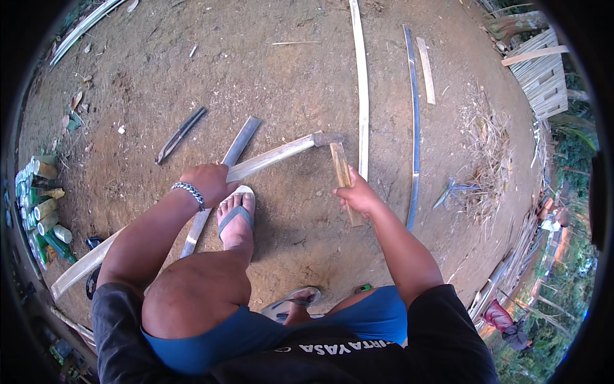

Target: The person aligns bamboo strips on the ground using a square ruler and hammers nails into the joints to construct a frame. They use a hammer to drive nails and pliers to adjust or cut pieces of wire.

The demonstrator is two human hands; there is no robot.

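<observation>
My left hand [206,182], with a chain bracelet at its wrist, is closed around a long split bamboo strip [272,159]. The strip slants from the lower left, behind my left forearm, up to the middle. My right hand [358,195] grips a short flat wooden piece [341,168], held nearly upright. At the strip's far end a short dark grey piece [329,139] meets the top of the wooden piece; whether it belongs to the strip or to a tool I cannot tell. Another bamboo strip [242,141] lies on the ground, passing below my left hand beside my sandalled foot [236,221].
A long dark narrow tool [181,136] lies on the bare soil at left. Pale [361,89] and dark [414,128] bamboo strips lie to the right, near a heap of shavings [483,160]. Cut bamboo tubes [46,210] are piled at far left, a slatted panel [540,73] at upper right.
</observation>
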